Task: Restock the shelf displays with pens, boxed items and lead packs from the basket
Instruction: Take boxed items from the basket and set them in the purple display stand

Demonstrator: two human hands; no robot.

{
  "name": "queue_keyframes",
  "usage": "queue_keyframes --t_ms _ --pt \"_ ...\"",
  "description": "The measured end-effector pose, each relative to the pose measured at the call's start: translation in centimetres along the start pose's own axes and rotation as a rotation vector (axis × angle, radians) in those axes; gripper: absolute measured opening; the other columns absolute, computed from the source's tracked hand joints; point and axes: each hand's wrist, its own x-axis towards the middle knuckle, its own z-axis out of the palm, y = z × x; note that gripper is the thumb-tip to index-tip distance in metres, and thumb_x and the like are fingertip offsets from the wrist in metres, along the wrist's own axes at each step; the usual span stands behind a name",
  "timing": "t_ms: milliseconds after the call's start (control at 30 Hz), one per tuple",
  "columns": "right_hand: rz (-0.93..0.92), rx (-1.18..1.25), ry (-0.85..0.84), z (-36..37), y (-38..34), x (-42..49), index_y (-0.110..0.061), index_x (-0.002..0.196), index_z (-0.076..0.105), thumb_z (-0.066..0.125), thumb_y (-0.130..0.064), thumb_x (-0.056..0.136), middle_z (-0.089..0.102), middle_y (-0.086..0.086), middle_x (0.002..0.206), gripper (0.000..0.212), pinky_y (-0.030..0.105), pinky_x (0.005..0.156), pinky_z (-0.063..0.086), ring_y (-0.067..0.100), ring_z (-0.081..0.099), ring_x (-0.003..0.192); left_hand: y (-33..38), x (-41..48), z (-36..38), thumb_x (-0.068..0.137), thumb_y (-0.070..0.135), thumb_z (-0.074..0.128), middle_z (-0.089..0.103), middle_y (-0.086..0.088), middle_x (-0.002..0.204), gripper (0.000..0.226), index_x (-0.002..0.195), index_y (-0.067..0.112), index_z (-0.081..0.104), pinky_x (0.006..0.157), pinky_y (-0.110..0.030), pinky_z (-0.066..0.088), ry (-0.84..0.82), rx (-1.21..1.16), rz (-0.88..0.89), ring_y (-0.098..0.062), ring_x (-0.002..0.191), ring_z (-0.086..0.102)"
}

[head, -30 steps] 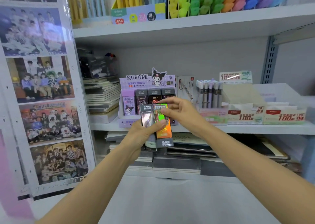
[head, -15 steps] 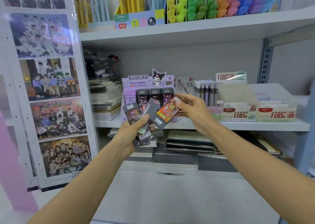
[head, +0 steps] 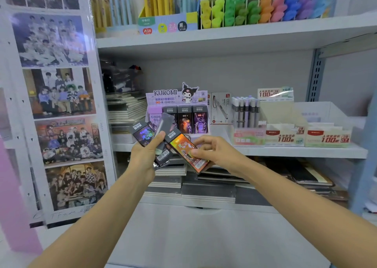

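My left hand [head: 145, 157] grips a fan of dark lead packs [head: 143, 135] in front of the middle shelf. My right hand [head: 212, 149] pinches an orange holographic lead pack [head: 183, 147] by its lower end, tilted, its top touching the fan. Behind them stands the purple Kuromi display box [head: 175, 98] with several lead packs [head: 192, 119] upright in its slots.
The middle shelf [head: 285, 151] also carries a pen display [head: 245, 111], cream refill boxes [head: 285, 138] and stacked notebooks [head: 126, 108]. Highlighters [head: 263, 7] and pens [head: 157, 1] fill the top shelf. Notebooks [head: 208, 190] lie below. A photo poster panel [head: 59, 104] borders the left.
My right hand has drawn the orange pack down and to the right out of the fan. The left hand's packs have spread wider. The camera moved slightly closer.
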Motion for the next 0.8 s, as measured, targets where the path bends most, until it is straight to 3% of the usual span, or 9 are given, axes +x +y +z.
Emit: queue_keyframes --t_ms 133,233,300,400,533,667,800 --pt "-0.039 -0.055 -0.037 1.2 -0.4 1.1 -0.019 0.125 0.056 0.063 -0.021 0.093 0.072 0.007 0.088 0.032 0.042 0.082 0.056 0.018 0.069 0.084 0.6 0.7 -0.4 0.083 0.019 0.075 0.076 -0.002 0.078 0.024 0.105 0.011 0.068 0.057 -0.030 0.059 -0.017 0.033 0.027 -0.017 0.066 0.073" --pt "-0.001 0.019 -0.178 1.9 -1.0 2.3 -0.013 0.124 0.052 0.057 -0.017 0.097 0.072 0.009 0.093 0.028 0.032 0.071 0.057 0.017 0.069 0.083 1.2 1.4 -0.9 0.082 0.020 0.074 0.077 -0.002 0.080 0.025 0.105 0.011 0.067 0.051 -0.025 0.055 -0.090 0.092 0.078 -0.015 0.067 0.073" --pt "-0.022 -0.027 -0.192 1.7 -1.6 3.5 -0.011 0.123 0.050 0.057 -0.016 0.097 0.072 0.008 0.098 0.027 0.029 0.074 0.055 0.016 0.071 0.087 1.8 2.1 -1.4 0.081 0.023 0.074 0.076 -0.002 0.077 0.024 0.102 0.011 0.068 0.051 -0.027 0.056 -0.093 0.082 0.095 -0.016 0.063 0.072" --pt "-0.139 -0.084 0.013 0.6 -2.9 6.2 -0.016 0.122 0.051 0.060 -0.015 0.095 0.072 0.004 0.107 0.028 0.033 0.087 0.054 0.016 0.069 0.101 2.6 3.8 -2.5 0.085 0.020 0.071 0.075 -0.001 0.074 0.021 0.104 0.010 0.068 0.047 -0.027 0.054 -0.060 0.048 0.124 -0.013 0.057 0.069" --pt "-0.297 0.033 0.386 -0.8 -4.4 9.7 -0.018 0.115 0.051 0.061 -0.007 0.093 0.069 0.007 0.106 0.027 0.020 0.065 0.054 0.013 0.068 0.087 2.5 5.6 -4.0 0.087 0.017 0.068 0.076 -0.002 0.080 0.019 0.104 0.008 0.067 0.049 -0.027 0.056 -0.058 -0.014 0.115 -0.011 0.057 0.068" --pt "-0.253 -0.147 0.414 -0.3 -2.8 11.8 -0.013 0.115 0.051 0.064 -0.006 0.091 0.067 0.014 0.109 0.028 0.028 0.059 0.058 0.020 0.070 0.082 1.3 6.1 -5.0 0.081 0.021 0.072 0.076 -0.002 0.080 0.037 0.114 0.005 0.065 0.048 -0.029 0.056 -0.021 0.003 0.041 -0.011 0.054 0.067" --pt "-0.251 -0.345 0.398 1.0 -0.8 12.9 -0.016 0.111 0.051 0.064 -0.010 0.092 0.069 0.006 0.101 0.023 0.019 0.049 0.050 0.003 0.065 0.053 0.8 6.3 -5.4 0.076 0.020 0.073 0.076 -0.007 0.086 0.046 0.117 0.000 0.065 0.047 -0.026 0.054 -0.046 -0.030 0.004 -0.012 0.052 0.065"
